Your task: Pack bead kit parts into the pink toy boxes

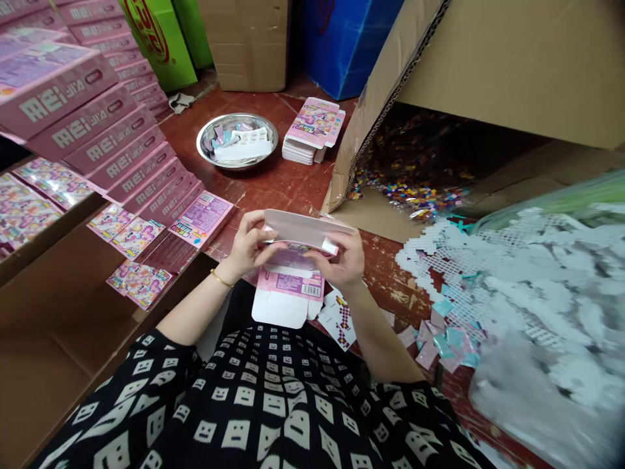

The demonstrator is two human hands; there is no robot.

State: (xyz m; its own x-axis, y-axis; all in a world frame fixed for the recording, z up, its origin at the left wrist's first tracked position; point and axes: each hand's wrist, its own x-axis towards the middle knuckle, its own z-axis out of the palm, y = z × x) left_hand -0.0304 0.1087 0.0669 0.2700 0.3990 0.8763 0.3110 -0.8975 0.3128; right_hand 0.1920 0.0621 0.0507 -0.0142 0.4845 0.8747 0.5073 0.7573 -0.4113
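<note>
I hold a small pink carton point(291, 277) in front of my lap, its top flap raised and its bottom flaps hanging open. My left hand point(249, 242) pinches the carton's left side, a gold bracelet on the wrist. On the right, my right hand point(343, 259) grips the other side with its fingers curled around the edge. A small printed leaflet point(342, 318) lies just under my right wrist.
Rows of closed pink boxes point(105, 140) fill a big carton at left. A steel bowl point(237, 139) with small parts and a stack of flat pink cartons point(314, 129) sit on the red floor ahead. White plastic grids point(488, 273) and a tipped cardboard box with coloured beads point(415, 189) lie at right.
</note>
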